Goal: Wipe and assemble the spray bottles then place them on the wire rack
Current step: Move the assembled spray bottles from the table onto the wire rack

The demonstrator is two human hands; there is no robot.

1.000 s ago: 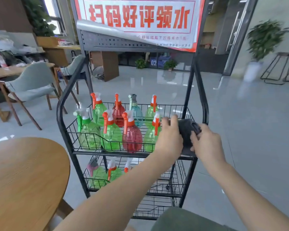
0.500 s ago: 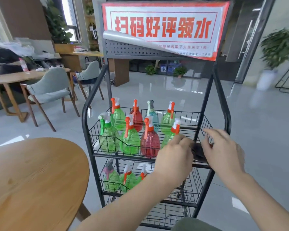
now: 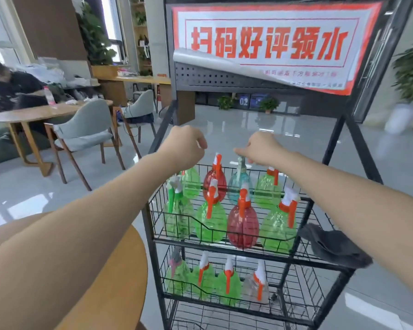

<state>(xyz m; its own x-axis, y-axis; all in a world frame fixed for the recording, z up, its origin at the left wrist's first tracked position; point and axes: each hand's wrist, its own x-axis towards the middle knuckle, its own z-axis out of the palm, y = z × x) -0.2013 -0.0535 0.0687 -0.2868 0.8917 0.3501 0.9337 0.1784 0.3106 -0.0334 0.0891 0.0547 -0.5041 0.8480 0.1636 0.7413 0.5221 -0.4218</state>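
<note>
The black wire rack [image 3: 296,258] stands in front of me. Its upper basket holds several assembled spray bottles, among them a green bottle [image 3: 210,222], a red bottle [image 3: 242,225] and, in the back row, a teal bottle [image 3: 239,186]. More bottles [image 3: 227,287] stand in the lower basket. My right hand [image 3: 262,148] is over the back row, its fingers closed on the teal bottle's sprayer head. My left hand [image 3: 184,146] hovers above the basket's left side, curled and holding nothing. A dark cloth [image 3: 332,244] lies on the basket's front right corner.
A round wooden table [image 3: 110,282] is at my lower left, close to the rack. A red-and-white sign [image 3: 267,46] hangs on the rack's perforated top panel. Chairs [image 3: 81,132], another table and a seated person [image 3: 7,89] are at the far left.
Both hands let go of the dark cloth, which now lies on the rack's corner. They rose above the upper basket, and the right hand reached the teal bottle's head.
</note>
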